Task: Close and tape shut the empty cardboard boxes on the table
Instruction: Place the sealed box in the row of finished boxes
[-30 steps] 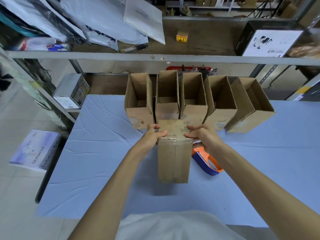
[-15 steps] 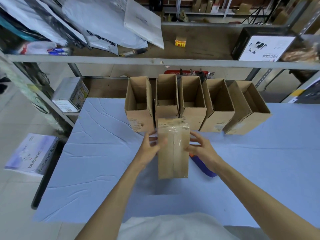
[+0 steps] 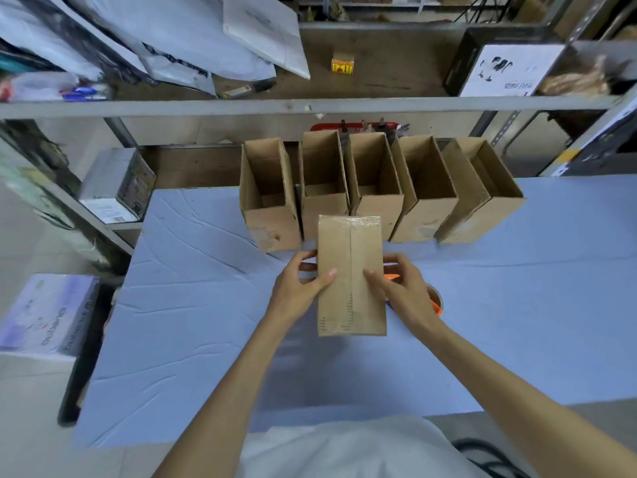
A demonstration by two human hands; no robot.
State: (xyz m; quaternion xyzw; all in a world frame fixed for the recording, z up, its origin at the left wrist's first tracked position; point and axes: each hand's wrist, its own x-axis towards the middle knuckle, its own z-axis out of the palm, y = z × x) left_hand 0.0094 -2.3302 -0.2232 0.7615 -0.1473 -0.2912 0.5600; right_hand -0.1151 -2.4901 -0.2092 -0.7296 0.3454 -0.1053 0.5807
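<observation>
**A:** Head view showed you holding the closed box between your palms. It was out over the table, nearer to you than the row of five open boxes. It sat in front of the second and third from the left.

**B:** Going by the shadow on the cloth, I'd say you had it lifted rather than resting, though I couldn't be sure.

**A:** Neither of your hands was free. Your left hand clasped the left side and your right hand the right. Each had a thumb laid on the top face and the fingers curled round the side wall.

**B:** Which way did the box lie?

**A:** Its long axis ran near to far, straight away from you, and you gripped it about the middle. A shiny tape strip wrapped the far end. The centre seam ran along the top face towards you. I couldn't tell whether the near end carried tape.

**B:** Then your next move hung on the tape dispenser. It lay on the table just right of the box, partly hidden behind your right hand.

**A:** Agreed. Your right hand was much the nearer one. I'd have had it take the dispenser while your left steadied the box.
</observation>
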